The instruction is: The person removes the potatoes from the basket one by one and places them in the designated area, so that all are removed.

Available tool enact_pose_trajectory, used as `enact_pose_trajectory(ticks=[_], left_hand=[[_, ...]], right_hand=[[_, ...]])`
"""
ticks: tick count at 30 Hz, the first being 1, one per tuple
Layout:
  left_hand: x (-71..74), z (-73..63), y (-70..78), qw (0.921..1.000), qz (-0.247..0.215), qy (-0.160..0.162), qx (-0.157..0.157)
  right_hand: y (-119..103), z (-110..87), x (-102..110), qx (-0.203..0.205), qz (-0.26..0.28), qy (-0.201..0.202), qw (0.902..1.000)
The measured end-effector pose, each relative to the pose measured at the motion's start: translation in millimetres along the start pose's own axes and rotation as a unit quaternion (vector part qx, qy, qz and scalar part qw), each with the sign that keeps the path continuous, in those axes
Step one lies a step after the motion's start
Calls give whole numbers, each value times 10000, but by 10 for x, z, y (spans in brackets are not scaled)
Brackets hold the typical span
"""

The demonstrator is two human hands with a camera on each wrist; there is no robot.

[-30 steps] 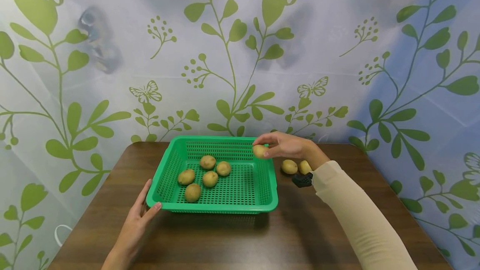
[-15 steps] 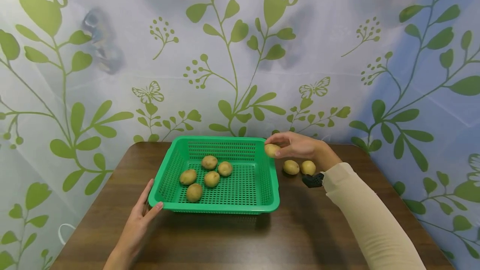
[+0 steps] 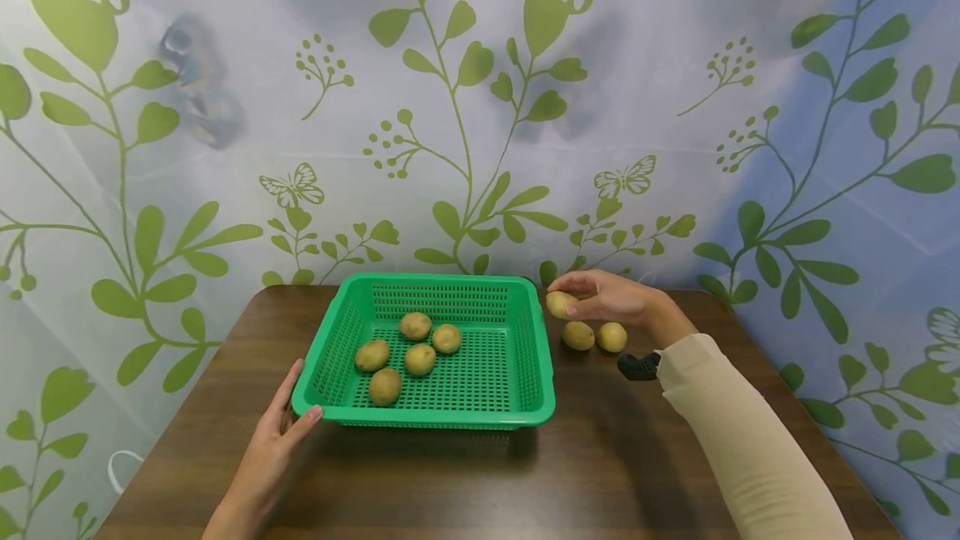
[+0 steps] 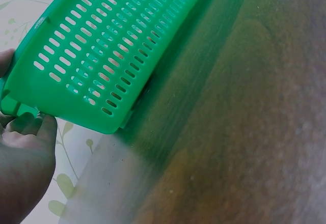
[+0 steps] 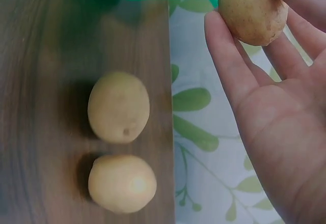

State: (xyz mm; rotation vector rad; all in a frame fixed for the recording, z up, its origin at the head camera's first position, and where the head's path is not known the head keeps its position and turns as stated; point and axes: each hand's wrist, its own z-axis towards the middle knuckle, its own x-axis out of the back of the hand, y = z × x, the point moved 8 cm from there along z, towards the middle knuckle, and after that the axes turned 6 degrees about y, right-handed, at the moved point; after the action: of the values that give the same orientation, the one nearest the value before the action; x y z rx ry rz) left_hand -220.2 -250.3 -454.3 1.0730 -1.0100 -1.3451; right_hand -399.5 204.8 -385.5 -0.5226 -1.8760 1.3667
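Potato [image 3: 560, 304] in the right hand [image 3: 606, 297] has shifted outward: a second ago it was over the right rim of the green basket [image 3: 420, 417], now it's in the air just outside that rim, toward the tabletop's [image 3: 480, 490] far right corner. Right hand grasps it, thumb on the near side, fingers on the far side. Left hand [image 3: 268, 442] hasn't budged: grasping the basket at its near left corner, thumb on the near rim. Same five potatoes [image 3: 420, 359] inside, left half to middle, not moved.

Two loose potatoes, left one [image 3: 578, 336] and right one [image 3: 612, 337], sit side by side near the tabletop's far edge, just right of the basket, a small gap between them; held one hangs above the left one.

Clearances: basket's far side is close to the far edge. More width on the right, from the basket to the right edge, plus a broad strip toward the near edge.

Surface is dark brown wood grain, slightly glossy up front. Behind it hangs a pale cloth [image 3: 525, 132] printed with green leaves and butterflies. Black piece [image 3: 639, 367] at the right wrist, beige sleeve [image 3: 738, 423] on that arm.
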Motion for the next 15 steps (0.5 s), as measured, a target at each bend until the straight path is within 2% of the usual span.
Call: enact_pose_trajectory(ticks=[10, 15], left_hand=[[5, -2, -10, 10000, 28, -8, -20], [0, -1, -7, 10000, 34, -21, -26]], right_hand=[[168, -128, 151, 86, -220, 227, 9995], [236, -183, 188, -17, -170, 255, 9995]])
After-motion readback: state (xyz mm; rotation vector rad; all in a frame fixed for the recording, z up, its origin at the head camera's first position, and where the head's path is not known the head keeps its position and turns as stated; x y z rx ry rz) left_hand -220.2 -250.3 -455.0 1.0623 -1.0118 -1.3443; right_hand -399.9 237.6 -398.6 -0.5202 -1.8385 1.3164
